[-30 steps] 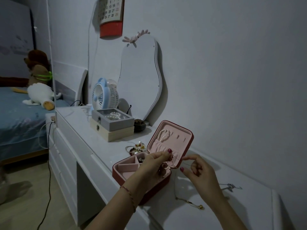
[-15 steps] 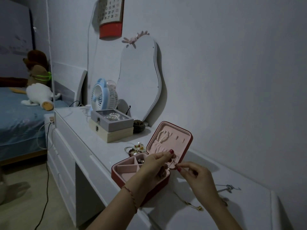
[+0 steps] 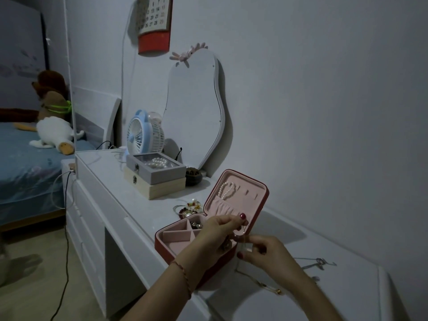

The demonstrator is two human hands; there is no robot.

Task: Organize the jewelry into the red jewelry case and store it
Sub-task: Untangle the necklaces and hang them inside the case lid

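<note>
White dresser [image 3: 129,200] runs along the wall, its top carrying everything of note. Pear-shaped mirror [image 3: 194,107] leans on the wall at the back; a red-based calendar [image 3: 154,22] hangs above it. Small blue fan [image 3: 142,133] stands left of the mirror. In front of the fan: grey glass-lid box [image 3: 157,169] with pearls inside, stacked on a pale wooden box [image 3: 155,187]. Small dark bowl [image 3: 193,176] just right of the stack.

Red jewelry case [image 3: 183,249] sits near the dresser's front edge, lid up and tilted back, pink lining showing. Pearl bracelet [image 3: 228,189] hangs inside the lid. Base divided into compartments; some dark pieces lie in a rear one, too dim to identify. Loose jewelry pile [image 3: 188,208] lies on the dresser just behind the case.

Left hand [image 3: 218,237] is over the case's right side, thumb and forefinger pinched narrow on a fine chain [image 3: 243,237]. Right hand [image 3: 266,256] is just beside the case, fingers curled, pinching the same chain lower down. The chain's lower length trails onto the dresser below the right hand, ending in a small gold bead [image 3: 279,291].

Silver necklace [image 3: 318,262] lies on the dresser beyond the right hand, apart from it.
</note>
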